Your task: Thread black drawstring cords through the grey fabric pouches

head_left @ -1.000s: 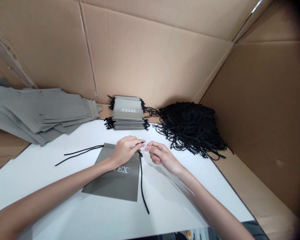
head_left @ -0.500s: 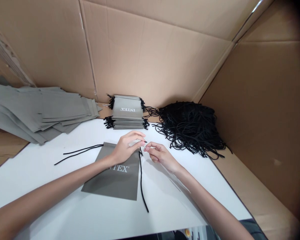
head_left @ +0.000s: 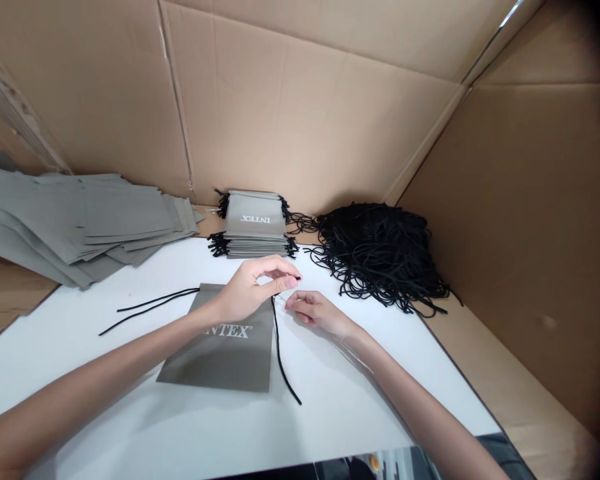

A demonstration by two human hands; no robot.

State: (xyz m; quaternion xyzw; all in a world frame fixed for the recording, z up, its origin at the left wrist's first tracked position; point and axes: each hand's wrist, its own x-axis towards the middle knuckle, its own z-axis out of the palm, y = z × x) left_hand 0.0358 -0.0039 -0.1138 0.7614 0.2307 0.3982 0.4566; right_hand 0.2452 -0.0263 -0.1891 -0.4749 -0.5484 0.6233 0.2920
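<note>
while the left hand pinches black cord between fingers, right hand pinching thin pale wire, gray bag beneath

Soft shadows cross the bright tabletop, and the picture's right edge blackens.

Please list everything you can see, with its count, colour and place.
Grey pouch: one, grey with white lettering, centre
Cord strands: three trailing, black, two left and one right of the pouch
Pouch stack: many, grey with black cord ends, back centre
Loose grey pieces: many, grey, back left
Cord heap: uncountable, black, back right
Tabletop: one, white, beneath
Cardboard panels: several, brown, behind and right
Cut-off items: unclear, mixed, bottom edge
Left hand: one, bare, pinching a cord tip
Right hand: one, bare, right of the pouch
</note>
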